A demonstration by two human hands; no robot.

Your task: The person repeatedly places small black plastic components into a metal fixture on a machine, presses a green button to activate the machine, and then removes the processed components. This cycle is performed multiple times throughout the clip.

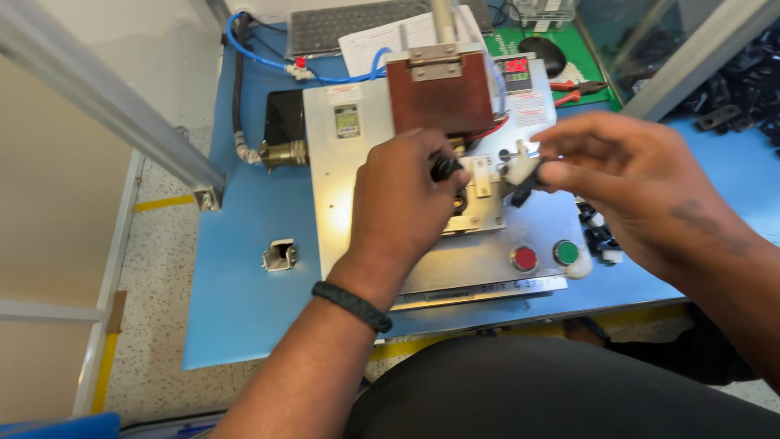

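Small black part [444,167] pinched in the left hand [406,203], right over the metal fixture [475,199] in the middle of the steel machine plate [349,203] — held low and close, likely so it lines up with the seat there. The right hand [626,183] has its fingertips closed on a white-and-black piece [520,172], kept just beside the first, nearly touching. Above both hangs the brown press block [439,93], raised clear. Red button [524,258] and green button [566,253] sit at the plate's front edge, within easy reach. More black and white pieces [597,236] lie on the blue counter [244,293] under the right wrist, red-handled pliers [577,89] farther back
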